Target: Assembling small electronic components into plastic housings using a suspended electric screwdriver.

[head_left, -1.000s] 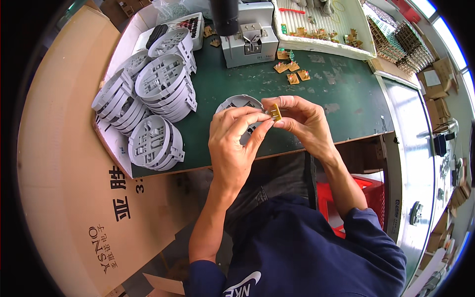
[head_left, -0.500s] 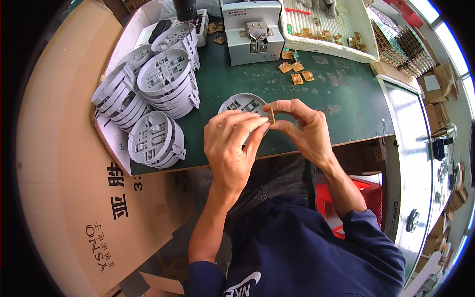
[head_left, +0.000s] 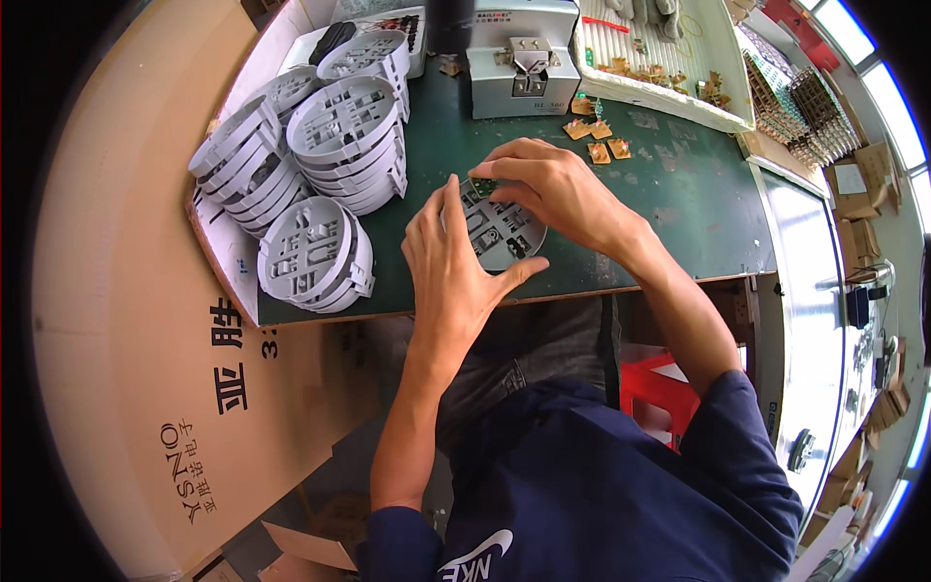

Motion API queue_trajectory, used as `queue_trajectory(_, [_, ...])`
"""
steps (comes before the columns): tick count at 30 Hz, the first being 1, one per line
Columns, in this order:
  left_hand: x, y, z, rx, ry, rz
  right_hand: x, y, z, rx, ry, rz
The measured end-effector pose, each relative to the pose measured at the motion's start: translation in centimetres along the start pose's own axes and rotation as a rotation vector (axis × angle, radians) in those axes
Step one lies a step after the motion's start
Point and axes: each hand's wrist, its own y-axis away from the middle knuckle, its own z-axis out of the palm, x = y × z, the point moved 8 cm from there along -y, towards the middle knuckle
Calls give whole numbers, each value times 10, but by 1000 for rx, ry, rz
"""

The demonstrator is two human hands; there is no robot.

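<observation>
A round grey plastic housing [head_left: 504, 233], moulded with ribs and slots, lies on the green bench. My left hand [head_left: 451, 254] is curved around its left side, fingers along the far left rim and thumb stretched by the near edge, holding it. Over the housing's far edge, my right hand [head_left: 553, 189] pinches a small green circuit board [head_left: 483, 185] at the rim, close to my left fingertips. Whether the board is seated or only touching, I cannot tell. My right hand covers part of the housing's far right.
Stacked grey housings [head_left: 344, 136] fill a tray at the left. Beyond my hands are several small brown boards [head_left: 599, 152], a grey metal machine [head_left: 524, 68], and a white foam tray [head_left: 669, 92] with more boards. A dark post [head_left: 449, 24] rises at the far side.
Both hands have come down from pinching the small board together in front of the housing. The left now surrounds the housing; the right has carried the board to its far edge. The view shifted slightly.
</observation>
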Motion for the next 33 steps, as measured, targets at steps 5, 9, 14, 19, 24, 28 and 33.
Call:
queue_trajectory(5, [-5,-2,-4,3,135,-3,-1,-4,15,-48,48,-55])
queue_trajectory(9, [-8,-3,-7,-4,221,-15,-3,-5,19,-54,87,-74])
queue_trajectory(14, [-17,-2,-7,-26,216,-7,-4,-1,16,-31,53,20])
queue_trajectory(19, [-16,-5,-8,-95,153,20,-9,12,9,13,128,-129])
queue_trajectory(24, [-14,-5,-8,-94,127,49,21,-26,-66,412,-296,124])
queue_trajectory(28, [-19,-4,-7,-111,150,66,-15,-128,-105,537,-709,-73])
queue_trajectory(33, [-18,-6,-5,-117,173,85,-37,-171,-105,180,-697,-159])
